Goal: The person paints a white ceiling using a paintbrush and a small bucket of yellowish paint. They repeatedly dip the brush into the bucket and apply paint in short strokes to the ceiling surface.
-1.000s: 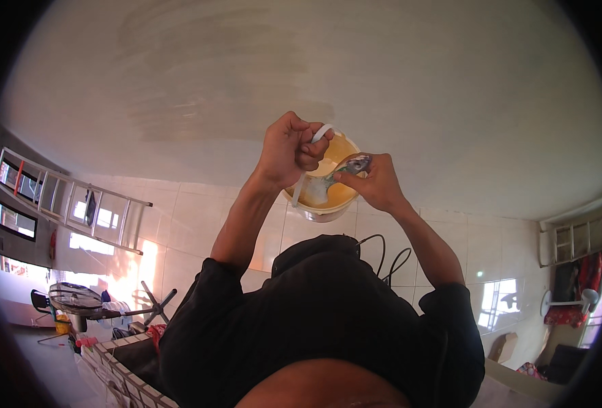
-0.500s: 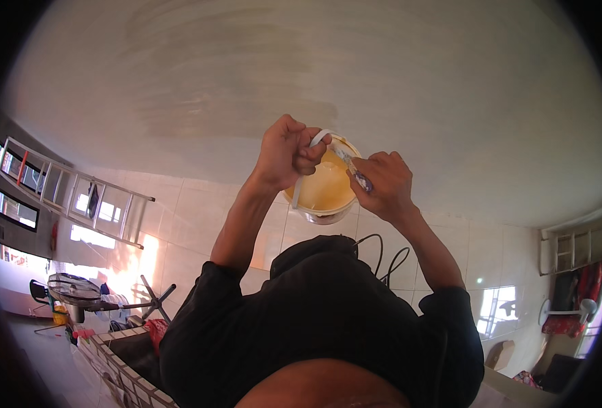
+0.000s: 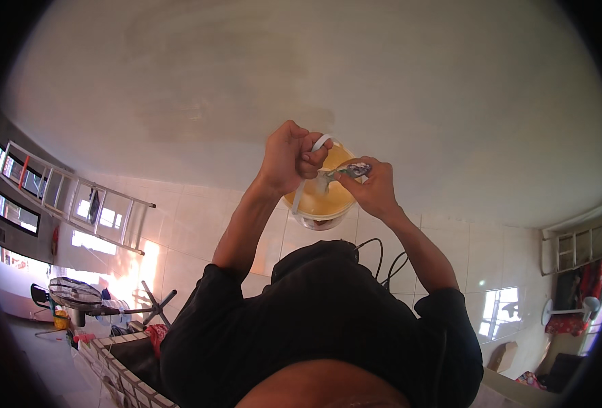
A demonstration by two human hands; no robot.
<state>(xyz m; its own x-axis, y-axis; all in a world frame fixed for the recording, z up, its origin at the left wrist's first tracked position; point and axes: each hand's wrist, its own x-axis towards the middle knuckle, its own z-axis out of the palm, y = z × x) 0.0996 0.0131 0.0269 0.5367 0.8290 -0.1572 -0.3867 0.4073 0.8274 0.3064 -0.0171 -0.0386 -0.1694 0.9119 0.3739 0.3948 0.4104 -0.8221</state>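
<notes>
A: What is the view mostly filled by?

B: By a pale grey wall (image 3: 416,102). Its upper left is marked by a darker patch (image 3: 226,88), whose edges are blurred and streaky.

A: And below it?

B: A floor of large, glossy light tiles (image 3: 195,214) is seen, with bright patches of daylight reflected at both sides. It is bent by the lens toward the rim.

A: How is the room furnished?

B: At the left, a metal ladder (image 3: 76,199) is seen near the windows (image 3: 13,209), with a standing fan (image 3: 74,294) below it in the view. At the far right, another ladder-like frame (image 3: 579,249) is placed close to the wall.

A: Where is the bucket?

B: The white bucket (image 3: 318,222) is held in front of the body, close to the wall in the view; whether it is also supported from beneath cannot be told. Something yellowish is seen inside.

A: How are the hands set?

B: The left grip (image 3: 288,158) is curled closed around the white strap handle (image 3: 297,199). By the right grip (image 3: 374,190), a paint-smeared brush (image 3: 358,169) is pinched between thumb and fingers, its pale head directed into the bucket's mouth.
</notes>
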